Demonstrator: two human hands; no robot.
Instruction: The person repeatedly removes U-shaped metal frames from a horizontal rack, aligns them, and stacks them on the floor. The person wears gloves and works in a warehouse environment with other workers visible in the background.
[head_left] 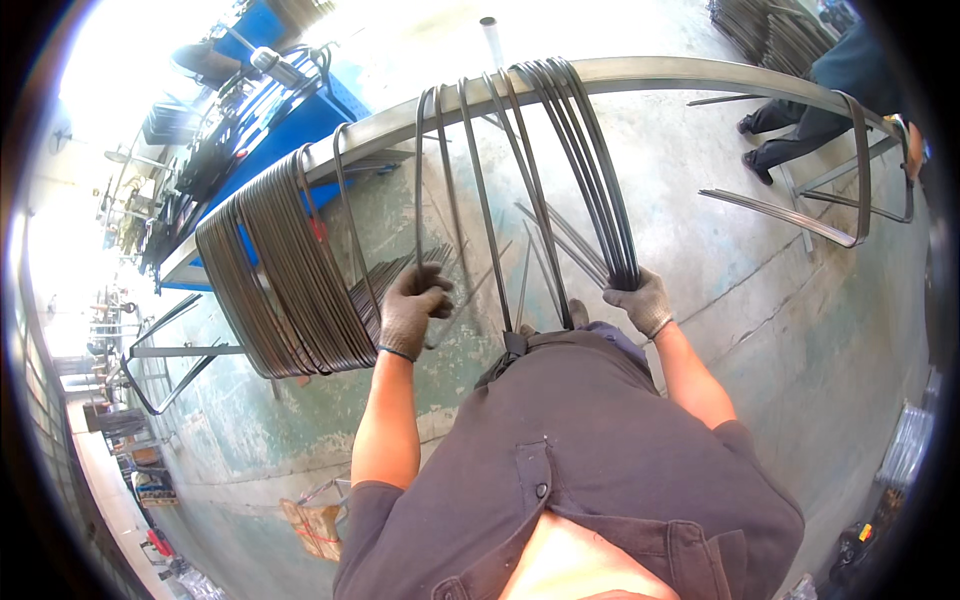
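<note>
Dark bent metal rod frames hang over a long metal rail point(680, 72) in front of me. My left hand point(413, 310), in a grey-brown glove, has its fingers curled round the lower part of a single hanging frame point(420, 190). My right hand point(641, 302), gloved the same way, is closed round the lower end of a bunch of frames point(585, 160) hanging close together. Between my hands a few separate frames point(480, 180) hang spaced apart, their lower ends partly hidden by my body. Left of my left hand hangs a dense row of frames point(290, 270).
Blue equipment point(300, 125) stands behind the rail at the left. Another person point(800, 120) stands beyond the rail's right end, near a frame point(858, 180) hanging there. A pile of dark metal pieces point(770, 38) lies far right. A cardboard box point(315, 527) sits on the floor at lower left.
</note>
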